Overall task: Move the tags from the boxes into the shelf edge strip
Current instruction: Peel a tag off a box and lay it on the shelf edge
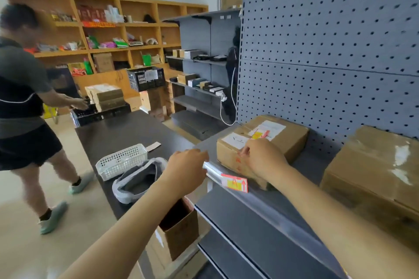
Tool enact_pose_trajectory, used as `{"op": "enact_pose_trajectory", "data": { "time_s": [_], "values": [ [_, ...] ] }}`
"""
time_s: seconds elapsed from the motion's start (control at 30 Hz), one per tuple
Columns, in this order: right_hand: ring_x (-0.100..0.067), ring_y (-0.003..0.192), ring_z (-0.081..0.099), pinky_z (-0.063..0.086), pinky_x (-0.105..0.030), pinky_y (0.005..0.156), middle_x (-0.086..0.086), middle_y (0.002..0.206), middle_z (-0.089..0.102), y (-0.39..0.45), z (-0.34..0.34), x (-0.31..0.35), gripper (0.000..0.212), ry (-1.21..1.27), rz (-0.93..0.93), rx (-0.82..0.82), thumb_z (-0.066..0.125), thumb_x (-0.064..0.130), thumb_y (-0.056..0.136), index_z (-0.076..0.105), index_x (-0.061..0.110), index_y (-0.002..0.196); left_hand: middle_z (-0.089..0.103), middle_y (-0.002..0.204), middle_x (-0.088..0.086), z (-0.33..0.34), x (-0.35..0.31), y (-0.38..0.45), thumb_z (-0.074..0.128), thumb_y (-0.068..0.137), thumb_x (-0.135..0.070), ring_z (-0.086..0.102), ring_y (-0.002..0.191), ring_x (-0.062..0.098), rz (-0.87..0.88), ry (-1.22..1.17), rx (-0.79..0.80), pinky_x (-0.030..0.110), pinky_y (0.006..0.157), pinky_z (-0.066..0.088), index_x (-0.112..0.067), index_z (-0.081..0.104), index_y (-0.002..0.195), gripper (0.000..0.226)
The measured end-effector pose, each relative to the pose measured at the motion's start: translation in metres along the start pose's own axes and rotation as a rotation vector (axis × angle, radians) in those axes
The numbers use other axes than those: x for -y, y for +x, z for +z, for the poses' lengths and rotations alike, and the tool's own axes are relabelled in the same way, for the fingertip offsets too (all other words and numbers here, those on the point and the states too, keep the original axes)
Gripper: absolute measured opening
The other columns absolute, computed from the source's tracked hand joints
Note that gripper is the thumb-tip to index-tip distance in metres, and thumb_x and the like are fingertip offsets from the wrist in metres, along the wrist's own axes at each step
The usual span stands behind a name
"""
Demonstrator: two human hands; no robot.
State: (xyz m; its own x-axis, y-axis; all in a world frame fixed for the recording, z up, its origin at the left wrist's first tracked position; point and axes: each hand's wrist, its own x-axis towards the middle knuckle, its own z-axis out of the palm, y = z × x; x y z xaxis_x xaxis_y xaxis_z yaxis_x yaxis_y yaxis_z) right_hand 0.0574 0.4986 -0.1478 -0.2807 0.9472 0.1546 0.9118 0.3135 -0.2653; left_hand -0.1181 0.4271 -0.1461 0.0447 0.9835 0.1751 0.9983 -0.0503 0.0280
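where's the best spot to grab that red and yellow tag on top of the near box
Probably by its raised red end, pinched from above. The tag lies flat on the top of the box, over a white label, so only an edge or corner offers a hold. The right hand is at the box's front top edge, close enough to lift that end with fingertips, then pull the tag off.

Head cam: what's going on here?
A person is moving price tags from cardboard boxes into the shelf edge strip. The right hand is at the front top edge of the nearer box, apparently pinching a tag there, though the fingertips are blurred. The left hand rests at the strip's end. One red and yellow tag already sits in the strip. Another tag lies on top of that box. A second person works at a black table behind.
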Motion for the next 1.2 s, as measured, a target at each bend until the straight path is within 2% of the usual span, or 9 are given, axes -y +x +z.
{"op": "enact_pose_trajectory", "data": {
  "time_s": [0.17, 0.4, 0.5, 0.6, 0.7, 0.9, 1.0, 1.07, 1.2],
  "values": [
    [-0.026, 0.098, 0.062, 0.046, -0.03, 0.069, -0.009, 0.111, 0.067, 0.045, 0.004, -0.002, 0.022, 0.002, 0.186, -0.074, 0.05, 0.015, 0.094, 0.066, 0.013, 0.109, 0.06, 0.127, -0.003, -0.004, 0.027, 0.066, 0.051, 0.095, -0.025, 0.059, 0.112, 0.02, 0.137, -0.013, -0.021, 0.033, 0.095, 0.045, -0.024, 0.055, 0.125, 0.031],
    [-0.026, 0.094, 0.064, 0.043, -0.028, 0.062, -0.01, 0.111, 0.067, 0.098, 0.013, -0.027, 0.026, 0.056, 0.509, -0.125, 0.055, 0.026, 0.093, 0.063, 0.008, 0.11, 0.061, 0.122, -0.004, 0.006, 0.017, 0.144, 0.052, 0.094, -0.029, 0.06, 0.11, 0.02, 0.315, -0.061, -0.04, 0.033, 0.093, 0.043, -0.025, 0.055, 0.122, 0.029],
    [-0.024, 0.101, 0.061, 0.048, -0.027, 0.069, -0.008, 0.12, 0.064, 0.123, 0.015, -0.038, 0.033, 0.043, 0.579, -0.051, 0.055, 0.027, 0.092, 0.062, 0.01, 0.12, 0.061, 0.124, -0.005, 0.009, 0.012, 0.173, 0.051, 0.094, -0.027, 0.06, 0.11, 0.019, 0.347, -0.088, -0.053, 0.031, 0.094, 0.042, -0.025, 0.056, 0.123, 0.029],
    [-0.024, 0.096, 0.061, 0.042, -0.025, 0.057, -0.011, 0.119, 0.064, 0.139, 0.009, -0.043, 0.038, 0.052, 0.637, 0.089, 0.064, 0.02, 0.086, 0.058, 0.003, 0.121, 0.061, 0.122, -0.005, 0.01, 0.006, 0.197, 0.051, 0.094, -0.027, 0.059, 0.11, 0.018, 0.385, -0.105, -0.045, 0.031, 0.094, 0.043, -0.025, 0.056, 0.122, 0.028],
    [-0.023, 0.087, 0.062, 0.038, -0.022, 0.049, -0.016, 0.112, 0.068, 0.147, -0.003, -0.042, 0.028, 0.053, 0.636, 0.178, 0.064, 0.012, 0.086, 0.06, -0.001, 0.111, 0.062, 0.12, -0.004, 0.012, 0.002, 0.214, 0.05, 0.094, -0.025, 0.06, 0.108, 0.018, 0.428, -0.135, -0.061, 0.032, 0.095, 0.043, -0.025, 0.057, 0.121, 0.028],
    [-0.02, 0.067, 0.063, 0.048, -0.026, 0.062, -0.012, 0.092, 0.072, 0.141, -0.012, -0.034, 0.052, 0.255, 0.775, 0.145, 0.079, 0.018, 0.076, 0.056, -0.001, 0.118, 0.062, 0.118, -0.005, 0.016, 0.003, 0.235, 0.05, 0.093, -0.024, 0.061, 0.105, 0.018, 0.525, -0.147, -0.05, 0.03, 0.092, 0.042, -0.027, 0.058, 0.119, 0.027],
    [-0.023, 0.089, 0.066, 0.052, -0.031, 0.076, -0.01, 0.107, 0.071, 0.128, -0.01, -0.028, 0.045, 0.386, 0.78, 0.057, 0.081, 0.014, 0.074, 0.064, 0.004, 0.115, 0.063, 0.118, -0.005, 0.011, -0.001, 0.239, 0.052, 0.092, -0.025, 0.062, 0.104, 0.02, 0.608, -0.159, -0.053, 0.032, 0.09, 0.046, -0.027, 0.057, 0.12, 0.028],
    [-0.025, 0.104, 0.063, 0.052, -0.034, 0.088, -0.011, 0.116, 0.067, 0.113, -0.011, -0.018, 0.037, 0.391, 0.766, -0.014, 0.075, 0.011, 0.08, 0.066, 0.007, 0.115, 0.061, 0.121, -0.004, 0.007, -0.006, 0.235, 0.052, 0.093, -0.027, 0.061, 0.106, 0.023, 0.683, -0.147, -0.052, 0.033, 0.091, 0.045, -0.026, 0.056, 0.122, 0.03],
    [-0.026, 0.104, 0.062, 0.052, -0.034, 0.082, -0.011, 0.118, 0.066, 0.073, -0.021, 0.003, 0.029, 0.26, 0.762, -0.212, 0.063, 0.007, 0.087, 0.068, 0.012, 0.115, 0.061, 0.124, -0.006, 0.0, -0.021, 0.219, 0.054, 0.094, -0.03, 0.06, 0.11, 0.02, 0.828, -0.148, -0.093, 0.03, 0.091, 0.044, -0.026, 0.056, 0.123, 0.03]
  ]
}}
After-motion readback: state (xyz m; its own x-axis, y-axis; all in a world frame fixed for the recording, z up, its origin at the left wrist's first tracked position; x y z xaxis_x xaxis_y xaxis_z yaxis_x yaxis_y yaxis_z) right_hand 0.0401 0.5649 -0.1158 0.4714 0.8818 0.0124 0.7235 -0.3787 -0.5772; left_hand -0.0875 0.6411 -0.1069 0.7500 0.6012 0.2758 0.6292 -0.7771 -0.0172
